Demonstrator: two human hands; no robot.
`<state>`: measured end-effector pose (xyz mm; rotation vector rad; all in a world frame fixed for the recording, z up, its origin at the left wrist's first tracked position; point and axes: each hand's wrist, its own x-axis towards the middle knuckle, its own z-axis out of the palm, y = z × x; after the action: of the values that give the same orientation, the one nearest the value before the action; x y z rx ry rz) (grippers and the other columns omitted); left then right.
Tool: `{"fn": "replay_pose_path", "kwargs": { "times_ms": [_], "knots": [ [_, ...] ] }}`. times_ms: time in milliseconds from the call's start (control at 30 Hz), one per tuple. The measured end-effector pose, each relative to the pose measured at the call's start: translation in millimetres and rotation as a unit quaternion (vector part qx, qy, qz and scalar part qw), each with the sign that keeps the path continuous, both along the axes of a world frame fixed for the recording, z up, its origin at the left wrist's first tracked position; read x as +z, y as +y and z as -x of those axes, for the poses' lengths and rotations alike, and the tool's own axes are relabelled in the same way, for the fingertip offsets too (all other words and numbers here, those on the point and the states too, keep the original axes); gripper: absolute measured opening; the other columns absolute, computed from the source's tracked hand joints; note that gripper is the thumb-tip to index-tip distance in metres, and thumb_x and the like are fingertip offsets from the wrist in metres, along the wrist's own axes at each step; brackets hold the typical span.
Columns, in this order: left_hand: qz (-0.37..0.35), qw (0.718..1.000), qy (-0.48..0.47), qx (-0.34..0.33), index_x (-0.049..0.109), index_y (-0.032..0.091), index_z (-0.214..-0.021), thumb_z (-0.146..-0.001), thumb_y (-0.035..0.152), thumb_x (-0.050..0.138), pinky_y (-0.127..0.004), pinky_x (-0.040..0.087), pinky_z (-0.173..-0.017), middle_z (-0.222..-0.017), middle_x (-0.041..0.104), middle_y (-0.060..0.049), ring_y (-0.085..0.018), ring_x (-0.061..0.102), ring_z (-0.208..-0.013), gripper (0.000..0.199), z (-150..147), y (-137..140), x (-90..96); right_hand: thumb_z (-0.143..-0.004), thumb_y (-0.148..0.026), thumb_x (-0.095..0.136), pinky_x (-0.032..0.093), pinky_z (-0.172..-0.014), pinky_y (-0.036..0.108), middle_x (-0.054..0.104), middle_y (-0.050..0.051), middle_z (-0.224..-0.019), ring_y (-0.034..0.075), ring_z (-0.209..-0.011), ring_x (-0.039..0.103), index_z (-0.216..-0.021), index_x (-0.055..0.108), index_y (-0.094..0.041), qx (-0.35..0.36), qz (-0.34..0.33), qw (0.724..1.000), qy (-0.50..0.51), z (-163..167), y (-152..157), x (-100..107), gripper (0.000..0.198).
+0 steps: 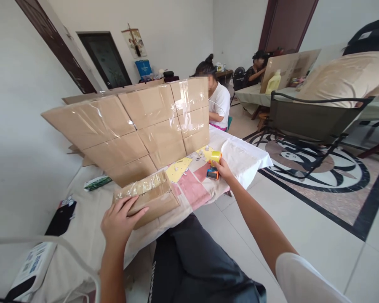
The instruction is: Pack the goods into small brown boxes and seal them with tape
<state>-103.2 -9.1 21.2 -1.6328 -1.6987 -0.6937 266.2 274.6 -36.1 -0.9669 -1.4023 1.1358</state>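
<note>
A closed cardboard box [158,198] with shiny clear tape along its top lies near the front edge of the cloth-covered table. My left hand [121,214] rests on the box's near left part, its fingers spread over the top. Off to the right, past the box, my right hand [222,168] is closed around a tape dispenser [212,173] with blue and orange parts. A yellow tape roll [216,157] shows at the top of the dispenser. The dispenser is over the table, apart from the box; whether it touches the cloth I cannot tell.
A tall taped cardboard partition [151,122] stands behind the box. Left on the table are a green-and-white carton [97,183], a black item [61,216] and a white cable [66,244]. A person in white [220,103] sits beyond the partition. A folding chair [316,120] stands at right.
</note>
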Motion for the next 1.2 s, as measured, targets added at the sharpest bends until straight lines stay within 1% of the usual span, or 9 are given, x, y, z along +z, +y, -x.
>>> {"fn": "replay_pose_path", "kwargs": {
  "times_ms": [267, 533, 633, 700, 733, 833, 933, 1033, 1200],
  "knots": [
    [0.044, 0.998, -0.029, 0.018, 0.073, 0.022, -0.112, -0.088, 0.055, 0.067, -0.033, 0.044, -0.088, -0.113, 0.073, -0.006, -0.024, 0.067, -0.1, 0.042, -7.5, -5.3, 6.3, -0.083, -0.074, 0.059, 0.059, -0.081, 0.039, 0.076, 0.011, -0.094, 0.025, -0.087, 0.072, -0.096, 0.065, -0.017, 0.039, 0.014, 0.997, 0.063, 23.2, -35.8, 2.3, 0.059],
    [0.119, 0.987, -0.101, 0.039, 0.071, 0.024, -0.117, -0.085, 0.054, 0.069, -0.037, 0.043, -0.093, -0.12, 0.07, -0.007, -0.027, 0.063, -0.11, 0.043, -15.7, -9.4, 22.1, -0.08, -0.071, 0.063, 0.06, -0.07, 0.034, 0.077, 0.011, -0.084, 0.025, -0.076, 0.074, -0.083, 0.069, -0.017, 0.068, 0.08, 0.986, 0.131, 78.1, -88.9, 8.1, 0.055],
    [0.066, 0.993, -0.086, 0.04, 0.066, 0.025, -0.127, -0.084, 0.052, 0.07, -0.044, 0.038, -0.103, -0.132, 0.064, -0.011, -0.032, 0.057, -0.122, 0.051, -33.9, -16.2, 25.4, -0.077, -0.072, 0.065, 0.057, -0.062, 0.032, 0.075, 0.01, -0.075, 0.024, -0.07, 0.072, -0.075, 0.069, -0.017, 0.077, 0.077, 0.988, 0.111, 100.4, -104.7, 6.9, 0.055],
    [-0.002, 0.997, -0.078, 0.023, 0.067, 0.023, -0.124, -0.087, 0.047, 0.068, -0.047, 0.038, -0.103, -0.127, 0.066, -0.012, -0.033, 0.057, -0.119, 0.044, -57.7, -21.2, 18.2, -0.074, -0.073, 0.067, 0.054, -0.057, 0.031, 0.072, 0.008, -0.067, 0.023, -0.065, 0.069, -0.071, 0.068, -0.017, 0.071, 0.059, 0.992, 0.091, 110.5, -113.2, 3.9, 0.055],
    [-0.021, 0.996, -0.081, -0.001, 0.071, 0.023, -0.116, -0.089, 0.043, 0.066, -0.045, 0.041, -0.098, -0.116, 0.07, -0.011, -0.031, 0.061, -0.111, 0.033, -72.3, -22.9, 11.5, -0.073, -0.072, 0.067, 0.052, -0.056, 0.031, 0.07, 0.007, -0.064, 0.023, -0.064, 0.068, -0.069, 0.068, -0.017, 0.068, 0.051, 0.993, 0.084, 113.7, -116.7, 2.1, 0.055],
    [0.041, 0.988, -0.112, -0.095, 0.073, 0.024, -0.1, -0.095, 0.031, 0.058, -0.035, 0.045, -0.082, -0.091, 0.073, -0.006, -0.022, 0.066, -0.087, 0.018, -116.9, -21.6, -15.5, -0.073, -0.071, 0.067, 0.049, -0.055, 0.029, 0.067, 0.005, -0.062, 0.02, -0.062, 0.064, -0.068, 0.067, -0.017, 0.06, 0.04, 0.995, 0.075, 117.0, -123.5, -2.7, 0.054],
    [0.078, 0.982, -0.127, -0.113, 0.073, 0.025, -0.108, -0.096, 0.034, 0.058, -0.031, 0.046, -0.078, -0.088, 0.071, -0.005, -0.02, 0.066, -0.084, 0.021, -144.9, -9.1, -39.9, -0.077, -0.069, 0.066, 0.047, -0.058, 0.028, 0.067, 0.003, -0.065, 0.018, -0.063, 0.062, -0.069, 0.067, -0.017, 0.052, 0.026, 0.996, 0.072, 116.4, -125.1, -4.6, 0.052],
    [0.095, 0.98, -0.136, -0.109, 0.071, 0.025, -0.116, -0.093, 0.036, 0.063, -0.029, 0.048, -0.076, -0.093, 0.069, -0.005, -0.02, 0.066, -0.088, 0.026, -149.8, 9.5, -52.7, -0.078, -0.066, 0.066, 0.047, -0.061, 0.028, 0.068, 0.003, -0.07, 0.016, -0.063, 0.06, -0.072, 0.068, -0.017, 0.053, 0.013, 0.996, 0.073, 116.3, -124.1, -4.9, 0.049],
    [0.127, 0.971, -0.133, -0.15, 0.072, 0.028, -0.112, -0.089, 0.033, 0.069, -0.028, 0.05, -0.079, -0.096, 0.067, -0.003, -0.02, 0.065, -0.095, 0.023, -138.6, 32.1, -56.3, -0.078, -0.063, 0.069, 0.047, -0.059, 0.027, 0.065, 0.002, -0.067, 0.015, -0.06, 0.057, -0.071, 0.067, -0.016, 0.052, 0.014, 0.995, 0.078, 116.7, -121.2, -6.1, 0.048]
  ]
}}
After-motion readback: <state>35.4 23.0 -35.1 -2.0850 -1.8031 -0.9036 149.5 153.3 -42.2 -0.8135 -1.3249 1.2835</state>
